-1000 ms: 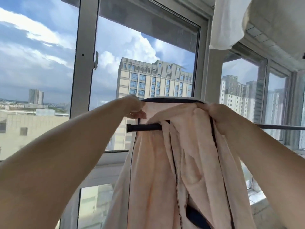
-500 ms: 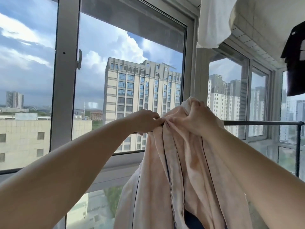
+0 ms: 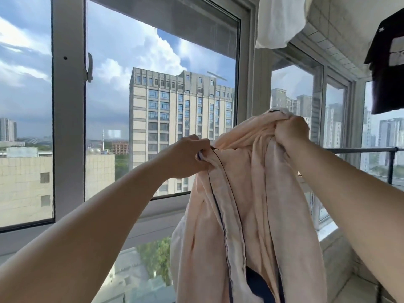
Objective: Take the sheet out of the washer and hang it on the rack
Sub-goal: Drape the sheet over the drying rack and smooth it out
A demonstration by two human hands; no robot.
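Observation:
A pale pink sheet (image 3: 247, 206) with dark piping hangs in long folds in front of me, bunched at the top. My left hand (image 3: 188, 156) pinches its dark-edged hem at the left. My right hand (image 3: 290, 130) grips the bunched top, raised higher than the left. The dark rack bar (image 3: 360, 150) runs horizontally to the right of my right arm; its left part is hidden behind the sheet and my arm. The washer is out of view.
Tall windows (image 3: 161, 101) with grey frames stand close ahead. A white cloth (image 3: 277, 20) hangs from above at the top, and a dark garment (image 3: 387, 62) hangs at the upper right. A tiled ledge (image 3: 341, 243) runs below the rack at the right.
My hands were close together on the bunched top; now they have moved apart, the right one lifting the sheet higher and rightward. The view has shifted slightly to the right.

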